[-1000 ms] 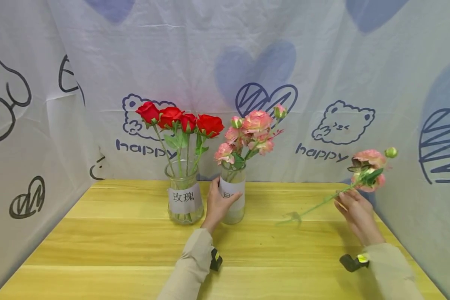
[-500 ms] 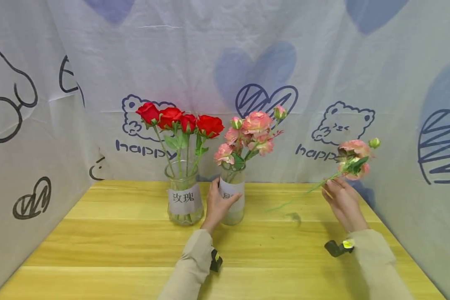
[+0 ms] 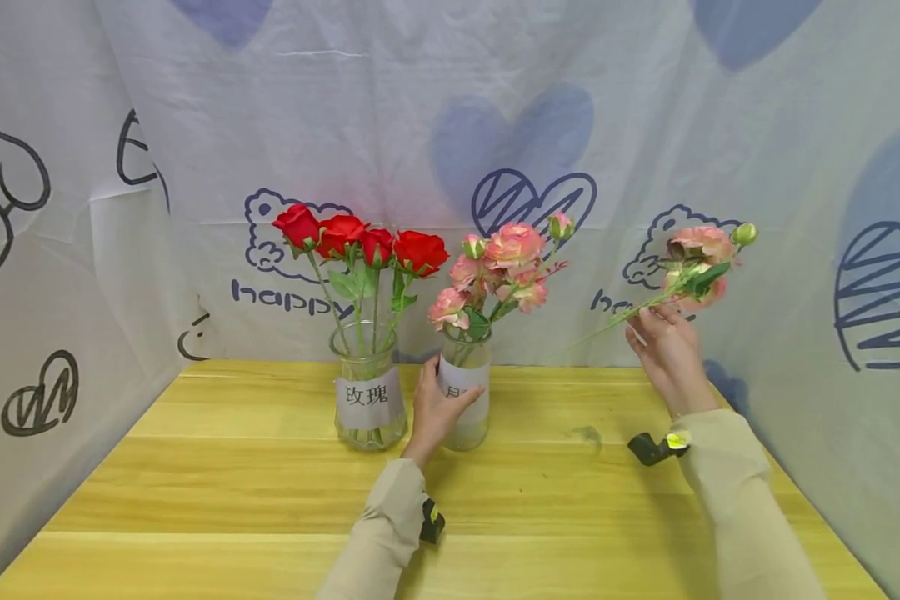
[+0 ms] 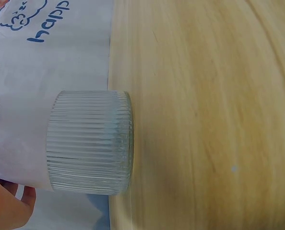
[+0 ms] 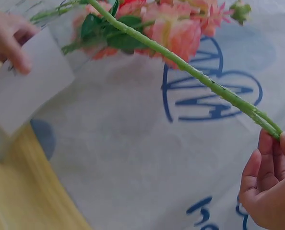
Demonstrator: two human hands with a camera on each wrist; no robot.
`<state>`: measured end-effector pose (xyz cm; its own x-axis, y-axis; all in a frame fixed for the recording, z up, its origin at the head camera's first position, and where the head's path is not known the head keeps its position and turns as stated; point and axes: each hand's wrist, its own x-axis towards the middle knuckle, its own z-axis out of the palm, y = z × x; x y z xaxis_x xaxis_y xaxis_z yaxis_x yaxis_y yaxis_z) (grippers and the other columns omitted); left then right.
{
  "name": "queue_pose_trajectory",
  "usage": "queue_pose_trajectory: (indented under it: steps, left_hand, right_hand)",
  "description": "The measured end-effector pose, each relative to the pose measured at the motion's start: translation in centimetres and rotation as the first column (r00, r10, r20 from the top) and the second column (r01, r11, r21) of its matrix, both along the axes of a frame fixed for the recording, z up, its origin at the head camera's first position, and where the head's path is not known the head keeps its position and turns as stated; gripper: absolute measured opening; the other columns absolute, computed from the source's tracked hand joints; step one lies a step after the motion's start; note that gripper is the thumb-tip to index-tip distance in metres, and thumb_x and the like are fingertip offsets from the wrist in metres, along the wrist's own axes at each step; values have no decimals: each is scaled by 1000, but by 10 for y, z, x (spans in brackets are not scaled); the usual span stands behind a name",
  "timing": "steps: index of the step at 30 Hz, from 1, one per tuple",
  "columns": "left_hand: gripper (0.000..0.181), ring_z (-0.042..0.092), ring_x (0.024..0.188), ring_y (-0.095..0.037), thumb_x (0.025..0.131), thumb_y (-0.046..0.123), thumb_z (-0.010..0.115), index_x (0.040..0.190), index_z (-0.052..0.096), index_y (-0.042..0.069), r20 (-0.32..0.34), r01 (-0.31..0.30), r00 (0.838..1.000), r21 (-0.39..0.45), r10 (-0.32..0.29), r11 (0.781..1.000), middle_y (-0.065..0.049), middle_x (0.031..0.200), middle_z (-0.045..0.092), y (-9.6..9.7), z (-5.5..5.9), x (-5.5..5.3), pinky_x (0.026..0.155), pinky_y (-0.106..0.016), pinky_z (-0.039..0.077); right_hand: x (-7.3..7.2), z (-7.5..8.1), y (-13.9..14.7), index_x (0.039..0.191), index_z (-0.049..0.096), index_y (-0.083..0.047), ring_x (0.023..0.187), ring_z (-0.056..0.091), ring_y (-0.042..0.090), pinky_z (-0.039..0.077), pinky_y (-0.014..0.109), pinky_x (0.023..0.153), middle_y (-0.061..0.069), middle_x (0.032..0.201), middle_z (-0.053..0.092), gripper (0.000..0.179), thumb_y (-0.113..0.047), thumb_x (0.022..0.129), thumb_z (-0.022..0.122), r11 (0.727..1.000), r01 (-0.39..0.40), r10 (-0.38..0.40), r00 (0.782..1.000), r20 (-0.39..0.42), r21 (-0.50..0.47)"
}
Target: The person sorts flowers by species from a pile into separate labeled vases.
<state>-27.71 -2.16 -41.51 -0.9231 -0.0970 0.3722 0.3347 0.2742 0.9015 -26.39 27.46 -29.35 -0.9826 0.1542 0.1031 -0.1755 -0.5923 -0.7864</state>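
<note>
My left hand (image 3: pixel 437 410) grips a ribbed glass vase (image 3: pixel 468 425) with a white paper label, its thumb lying across the front. Several pink flowers (image 3: pixel 515 244) with a bud stand in that vase. At the right, above the table, my right hand (image 3: pixel 669 354) pinches the green stem (image 5: pixel 181 62) of another pink flower (image 3: pixel 701 243). Its bloom points up and right, while the stem slants down and left toward the vase. In the left wrist view the vase's ribbed base (image 4: pixel 89 141) is close, with fingers partly visible beside the label.
A second glass vase (image 3: pixel 369 433), labelled in Chinese characters, holds several red roses (image 3: pixel 342 233) just left of my left hand. The wooden table (image 3: pixel 270 492) ends against a white printed cloth (image 3: pixel 390 108) at the back. More cloth hangs on both sides.
My right hand has risen and moved left, carrying the pink flower up off the table level. My left hand and both vases have stayed in place.
</note>
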Motion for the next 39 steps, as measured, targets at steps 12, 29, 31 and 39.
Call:
queue_pose_trajectory:
  steps: [12, 29, 31, 39]
  left_hand:
    - [78, 50, 115, -37, 76, 19, 83, 138, 41, -3, 3, -7, 1000, -4, 7, 1000, -22, 129, 48, 0, 0, 0, 96, -51, 44]
    - [78, 51, 113, -37, 77, 21, 82, 139, 41, -2, 1, 8, 1000, 3, -8, 1000, -21, 128, 48, -1, 1, 2, 94, -52, 45]
    - [78, 51, 113, -37, 77, 21, 82, 139, 41, -2, -3, 7, 1000, 1, -7, 1000, -21, 128, 48, -1, 1, 2, 94, -52, 45]
    - [77, 51, 113, -38, 76, 18, 83, 137, 41, -4, -16, 2, 1000, -5, -3, 1000, -22, 128, 48, -1, 0, 1, 94, -52, 45]
  right_hand:
    - [-19, 32, -39, 103, 45, -4, 80, 59, 12, 48, 21, 65, 3, 90, 59, 8, 1, 98, 49, 994, 108, -108, 994, 0, 15]
    - [-29, 33, -67, 108, 49, -7, 83, 58, 11, 47, 17, 64, 6, 102, 60, 12, -1, 98, 51, 928, 304, -307, 951, -22, 214]
    - [-28, 35, -69, 111, 49, -7, 84, 60, 10, 49, 17, 66, 6, 102, 60, 15, -2, 97, 53, 900, 346, -342, 938, -63, 266]
    - [-20, 54, -85, 125, 49, 0, 89, 59, 12, 49, 23, 77, 4, 103, 62, 29, -1, 97, 55, 709, 478, -370, 878, -303, 519]
